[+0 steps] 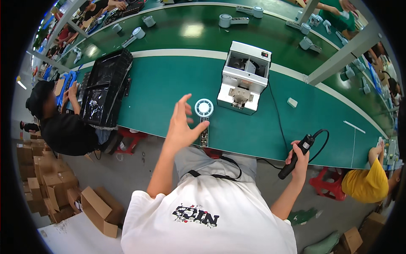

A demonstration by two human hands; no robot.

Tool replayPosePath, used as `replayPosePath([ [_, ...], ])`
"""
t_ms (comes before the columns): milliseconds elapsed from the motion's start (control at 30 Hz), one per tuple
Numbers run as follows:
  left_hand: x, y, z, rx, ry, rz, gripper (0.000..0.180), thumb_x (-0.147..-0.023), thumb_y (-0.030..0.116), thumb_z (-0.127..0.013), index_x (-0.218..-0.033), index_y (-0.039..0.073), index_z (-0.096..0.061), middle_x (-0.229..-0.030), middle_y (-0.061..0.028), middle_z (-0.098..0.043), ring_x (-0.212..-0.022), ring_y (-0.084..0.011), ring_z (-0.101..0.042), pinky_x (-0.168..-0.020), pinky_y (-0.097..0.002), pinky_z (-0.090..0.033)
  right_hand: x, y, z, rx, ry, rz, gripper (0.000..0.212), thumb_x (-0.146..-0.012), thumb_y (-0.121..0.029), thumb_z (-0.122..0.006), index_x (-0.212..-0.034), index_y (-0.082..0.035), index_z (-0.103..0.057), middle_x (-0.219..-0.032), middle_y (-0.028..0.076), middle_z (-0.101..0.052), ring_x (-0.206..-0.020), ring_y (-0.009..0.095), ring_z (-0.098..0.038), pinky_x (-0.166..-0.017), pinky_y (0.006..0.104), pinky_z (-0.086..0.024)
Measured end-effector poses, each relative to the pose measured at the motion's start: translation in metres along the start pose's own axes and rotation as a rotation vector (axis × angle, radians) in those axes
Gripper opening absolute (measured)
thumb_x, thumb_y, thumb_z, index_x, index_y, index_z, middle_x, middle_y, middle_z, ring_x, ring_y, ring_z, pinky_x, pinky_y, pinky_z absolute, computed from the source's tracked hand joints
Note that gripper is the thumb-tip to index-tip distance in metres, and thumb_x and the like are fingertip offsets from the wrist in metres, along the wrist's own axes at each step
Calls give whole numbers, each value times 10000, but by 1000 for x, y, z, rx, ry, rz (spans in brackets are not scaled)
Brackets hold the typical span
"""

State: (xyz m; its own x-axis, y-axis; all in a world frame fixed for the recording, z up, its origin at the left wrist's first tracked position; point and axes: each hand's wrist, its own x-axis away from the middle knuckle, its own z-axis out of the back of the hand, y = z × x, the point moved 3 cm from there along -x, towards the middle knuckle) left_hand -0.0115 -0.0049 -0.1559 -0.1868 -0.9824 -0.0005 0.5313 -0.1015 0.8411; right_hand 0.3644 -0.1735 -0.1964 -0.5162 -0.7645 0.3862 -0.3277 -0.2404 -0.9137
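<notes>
Gripping a black electric screwdriver (297, 155), the right hand (299, 161) waits; left hand (182, 127) (fingers spread) nears a white fan (204, 108).

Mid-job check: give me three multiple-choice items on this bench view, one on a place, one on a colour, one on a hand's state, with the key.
1. Where does the small round fan part lie?
A. on the green bench, in front of the white box machine
B. on the floor by the cartons
C. inside the black tray stack

2. What colour is the bench top?
A. red
B. green
C. yellow

3. What is the right hand doing?
A. resting flat and empty
B. holding a cardboard carton
C. gripping a black corded power screwdriver

Key: 1 A, the fan part sits on the bench just before the white machine. 2 B, the surface is green with a white stripe. 3 C, fingers wrap the screwdriver; the left hand is open and empty above the bench edge.
</notes>
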Motion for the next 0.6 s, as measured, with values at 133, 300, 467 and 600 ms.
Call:
replayPosePath([
  [133,-34,-20,-1,85,-231,-297,867,-725,166,-835,-1462,75,-388,-1358,-128,-526,-1230,-289,-533,-1040,-403,-436,1,-1,-1,3,3,8,227,-881,-190,-688,-997,-28,-579,-564,48,-509,-413,140,-468,-402,280,-378],
  [300,-40,-43,-4,139,-371,-244,779,-751,160,-806,-1429,32,-444,-1338,-149,-573,-1250,-275,-541,-1077,-374,-391,0,-4,-4,8,18,27,231,-879,-195,-691,-993,-28,-579,-567,47,-510,-414,137,-469,-403,278,-376],
  [467,-41,-36,-10,125,-340,-295,744,-740,151,-806,-1393,18,-475,-1307,-160,-586,-1215,-276,-562,-1052,-370,-415,-2,-3,-3,7,21,8,224,-881,-188,-687,-994,-26,-581,-570,48,-514,-414,138,-471,-395,274,-369],
  [600,-31,-35,-12,66,-224,-298,727,-721,160,-831,-1349,-5,-502,-1267,-162,-598,-1159,-269,-586,-1019,-376,-444,-2,-2,-3,18,26,-4,237,-881,-200,-690,-1001,-25,-584,-574,50,-516,-414,138,-471,-396,273,-371],
])
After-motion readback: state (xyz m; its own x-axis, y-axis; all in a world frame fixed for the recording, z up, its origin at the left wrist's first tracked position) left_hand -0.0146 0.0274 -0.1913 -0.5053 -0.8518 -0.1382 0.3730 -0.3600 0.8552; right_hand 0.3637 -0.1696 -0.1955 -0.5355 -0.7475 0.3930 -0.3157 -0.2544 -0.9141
